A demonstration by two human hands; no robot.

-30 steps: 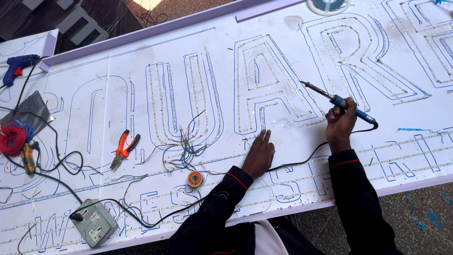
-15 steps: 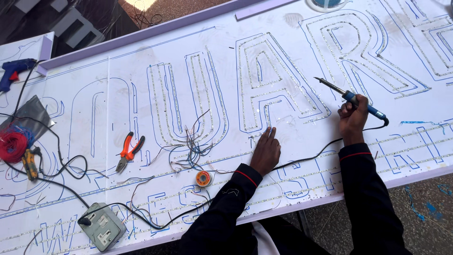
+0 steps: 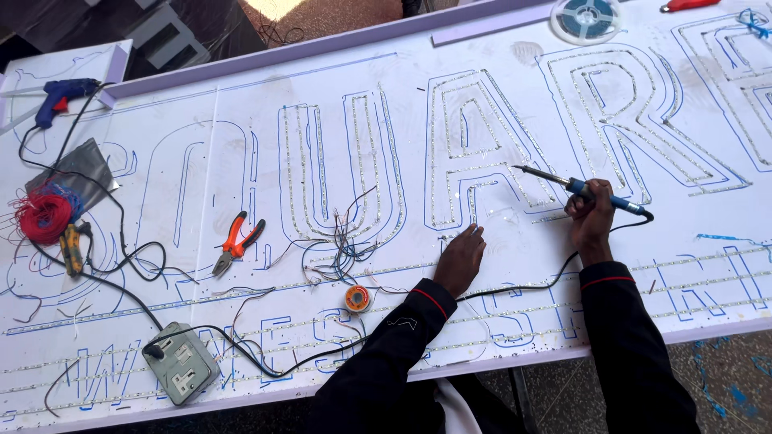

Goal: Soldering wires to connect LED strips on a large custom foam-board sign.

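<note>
Your right hand (image 3: 591, 221) has drifted right, fist clamped round the soldering iron (image 3: 583, 190), tip raised, centre-right of frame. Left hand (image 3: 460, 259) stays flat, fingers spread, on the sign board (image 3: 241, 104) below the LED letter (image 3: 474, 153): no joint being made.

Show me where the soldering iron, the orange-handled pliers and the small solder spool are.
soldering iron (image 3: 599, 195), head view, on its blue handle by the right hand.
orange-handled pliers (image 3: 236, 239), head view, on the handles.
solder spool (image 3: 358, 299), head view, on its orange face.
</note>
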